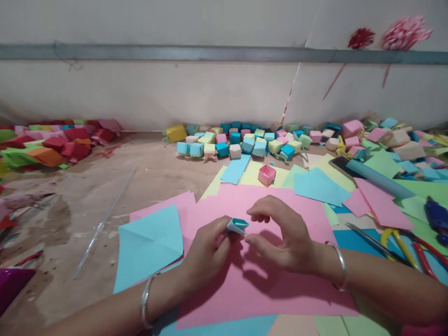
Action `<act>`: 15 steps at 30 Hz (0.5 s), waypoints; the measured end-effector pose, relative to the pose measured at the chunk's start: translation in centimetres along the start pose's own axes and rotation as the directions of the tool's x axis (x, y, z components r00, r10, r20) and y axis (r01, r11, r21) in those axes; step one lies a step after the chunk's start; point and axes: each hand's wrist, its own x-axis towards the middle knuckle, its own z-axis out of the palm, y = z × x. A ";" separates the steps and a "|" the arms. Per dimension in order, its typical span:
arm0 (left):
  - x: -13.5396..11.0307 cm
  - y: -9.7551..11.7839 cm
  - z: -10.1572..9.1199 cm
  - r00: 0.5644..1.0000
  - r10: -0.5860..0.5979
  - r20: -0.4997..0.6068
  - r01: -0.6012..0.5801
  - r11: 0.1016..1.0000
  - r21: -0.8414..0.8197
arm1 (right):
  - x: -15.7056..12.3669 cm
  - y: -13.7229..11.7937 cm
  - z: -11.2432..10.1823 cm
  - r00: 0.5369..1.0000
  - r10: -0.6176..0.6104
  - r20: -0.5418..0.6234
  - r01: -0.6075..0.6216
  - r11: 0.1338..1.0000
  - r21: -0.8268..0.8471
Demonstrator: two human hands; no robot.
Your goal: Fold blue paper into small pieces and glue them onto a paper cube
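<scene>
A small folded blue paper piece [238, 226] is pinched in my left hand [212, 249], its hollow open end pointing to the right. Just right of it, my right hand [285, 233] is held with thumb and fingers apart and nothing between them. Both hands are above a large pink paper sheet [290, 294]. Beyond my right hand stands a small open pink paper box [267, 174]. To the left of my left hand lies a creased light blue paper square [150, 242].
Several folded paper cubes [235, 138] line the wall. Scissors [381, 242] and red-handled pliers [423, 256] lie at the right, near a dark phone [343, 167]. A clear stick [105, 221] lies at the left. Paper flowers [406, 33] hang on the wall rail [210, 53].
</scene>
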 end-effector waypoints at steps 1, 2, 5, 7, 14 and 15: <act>0.0 -0.1 0.0 1.000 0.016 -0.006 -0.016 1.000 0.021 | 0.0 -0.1 -0.1 0.998 -0.056 0.000 0.056 0.998 -0.024; 0.0 -0.1 0.0 0.999 0.029 -0.015 -0.028 0.998 0.049 | 0.1 -0.1 -0.2 0.995 -0.098 0.011 0.098 0.993 -0.060; 0.1 0.1 -0.2 0.996 0.081 -0.048 -0.072 0.984 0.163 | 0.1 -0.1 -0.2 0.990 -0.136 0.037 0.140 0.974 -0.177; 0.0 0.3 -0.3 0.989 0.139 -0.053 -0.124 0.969 0.215 | 0.0 0.1 0.0 0.992 -0.127 0.021 0.128 0.970 -0.205; 0.0 0.5 -0.6 0.965 0.254 -0.060 -0.227 0.932 0.283 | 0.2 0.4 -0.4 0.995 -0.006 0.097 0.015 0.995 -0.094; 0.1 0.4 -0.7 0.964 0.261 -0.059 -0.232 0.925 0.300 | 0.4 0.5 -0.5 0.993 0.026 0.115 -0.018 0.998 -0.064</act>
